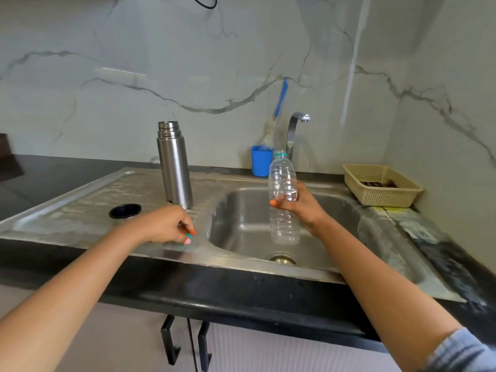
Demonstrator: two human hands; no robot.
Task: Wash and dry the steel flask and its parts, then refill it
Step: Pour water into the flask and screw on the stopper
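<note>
The steel flask [175,167] stands upright and uncapped on the sink's drainboard [88,200]. Its dark-lined cup lid [125,211] rests mouth-up to the left of it. My right hand [300,204] grips a clear, empty plastic bottle [284,200] upright over the sink basin [241,224]; the bottle's mouth is uncapped, with a teal ring at its neck. My left hand [169,225] hovers just above the drainboard's front right corner, fingertips curled together as if pinching something small, probably the bottle's cap, which is mostly hidden.
A curved tap [294,130] rises behind the basin, beside a blue holder [261,161] with a blue-handled brush [280,99]. A beige plastic basket [381,187] sits on the right counter. The drain [282,259] is at the basin's front. Black countertop [241,288] edges the sink.
</note>
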